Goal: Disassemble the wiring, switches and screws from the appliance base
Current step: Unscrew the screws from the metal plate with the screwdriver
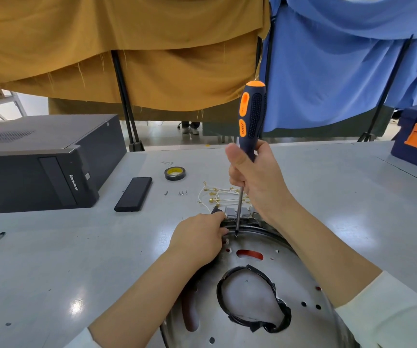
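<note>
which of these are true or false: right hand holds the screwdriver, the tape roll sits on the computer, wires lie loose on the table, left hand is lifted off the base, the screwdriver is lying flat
1. The right hand holds the screwdriver. True.
2. The tape roll sits on the computer. False: it lies on the table, right of the computer.
3. White wires lie loose on the table. True.
4. The left hand is lifted off the appliance base. False: it grips the base's rim.
5. The screwdriver is lying flat. False: it stands nearly upright, tip down on the base.
</note>
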A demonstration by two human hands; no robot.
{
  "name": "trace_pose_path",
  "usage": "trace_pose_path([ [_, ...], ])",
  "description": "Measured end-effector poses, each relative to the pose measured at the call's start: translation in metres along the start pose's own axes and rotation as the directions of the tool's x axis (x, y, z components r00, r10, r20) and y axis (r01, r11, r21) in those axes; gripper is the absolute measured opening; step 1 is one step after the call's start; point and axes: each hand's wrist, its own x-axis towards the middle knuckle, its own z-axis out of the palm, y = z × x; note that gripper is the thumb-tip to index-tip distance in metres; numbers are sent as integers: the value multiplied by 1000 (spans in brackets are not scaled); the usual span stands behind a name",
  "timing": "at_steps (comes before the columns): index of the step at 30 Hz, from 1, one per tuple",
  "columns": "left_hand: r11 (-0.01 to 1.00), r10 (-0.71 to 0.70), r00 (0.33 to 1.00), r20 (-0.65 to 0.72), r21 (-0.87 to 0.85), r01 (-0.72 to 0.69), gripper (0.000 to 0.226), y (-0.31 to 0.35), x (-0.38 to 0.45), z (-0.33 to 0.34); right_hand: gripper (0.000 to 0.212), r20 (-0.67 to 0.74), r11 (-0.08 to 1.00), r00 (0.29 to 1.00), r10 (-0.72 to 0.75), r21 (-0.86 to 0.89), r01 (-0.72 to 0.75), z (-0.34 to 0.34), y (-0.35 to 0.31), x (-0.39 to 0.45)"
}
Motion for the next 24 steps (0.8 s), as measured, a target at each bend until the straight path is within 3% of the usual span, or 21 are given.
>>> trace_pose_path([
  [5,1000,-3,1000,-1,8,3,17,0,-1,1,36,-13,994,995,-104,31,104,0,7,-1],
  [10,1000,-9,1000,5,7,9,19,0,0,1,48,37,998,998,-51,49,49,-2,9,-3],
  [14,1000,-8,1000,5,6,8,18,1,-1,0,33,44,997,999,2,73,-5,-1,6,-1],
  [16,1000,-3,1000,3,7,3,17,1,-1,0,42,22,998,1000,-13,69,12,-2,6,-2],
  [19,1000,-5,1000,2,9,5,19,1,-2,0,36,36,996,999,-35,83,32,-3,6,-2],
  [24,1000,-10,1000,3,15,10,21,1,-1,0,60,67,983,997,36,179,-47,-4,5,-1],
])
